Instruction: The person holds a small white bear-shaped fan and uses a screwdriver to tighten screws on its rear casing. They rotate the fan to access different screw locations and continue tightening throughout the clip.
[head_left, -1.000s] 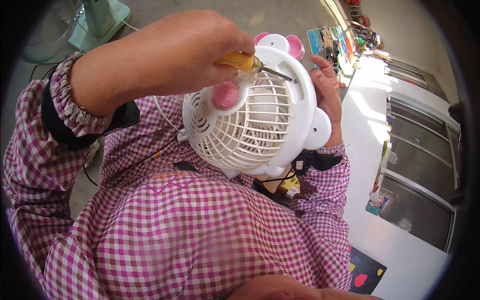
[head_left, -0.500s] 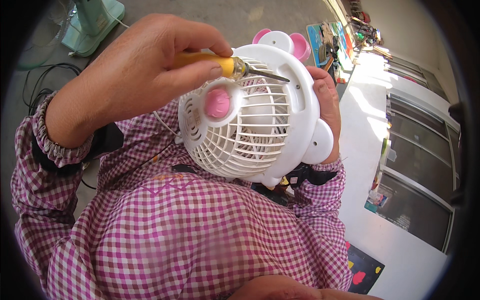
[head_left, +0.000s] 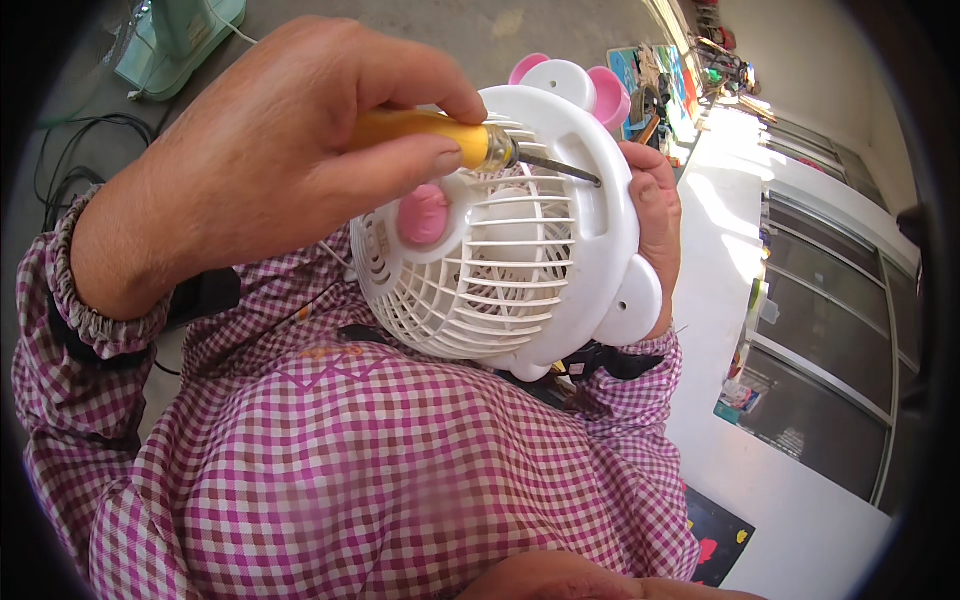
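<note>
On the grey floor (head_left: pixel 450 35), toward its far left corner, stood a pale green base (head_left: pixel 185 72) with a white cord, and below it lay loops of dark cable (head_left: pixel 62 160). A left arm in a pink-and-white checked sleeve (head_left: pixel 85 400) came in from that side. The left hand (head_left: pixel 260 140) was closed around the yellow handle of a screwdriver (head_left: pixel 425 130), thumb below and fingers above, its metal shaft pointing right.

Under that hand was a small white fan (head_left: pixel 515 230), tipped at an angle above the wearer's checked smock (head_left: pixel 430 450). A round pink knob (head_left: pixel 423 213) sat at the left end of its barred cage; the smooth white rim formed its right side. The screwdriver's tip was at a small hole in a groove of that rim; how deep it sat could not be told. Rounded white ears stuck out from the rim's top and lower right edges, with pink cup shapes (head_left: pixel 610 98) beside the top one.

The right hand (head_left: pixel 655 205) gripped the fan's right edge, fingers curled around the rim, partly hidden behind it. Farther right, a colourful board (head_left: pixel 625 70) lay near a white wall (head_left: pixel 700 330) with dark, silver-framed windows (head_left: pixel 830 340).
</note>
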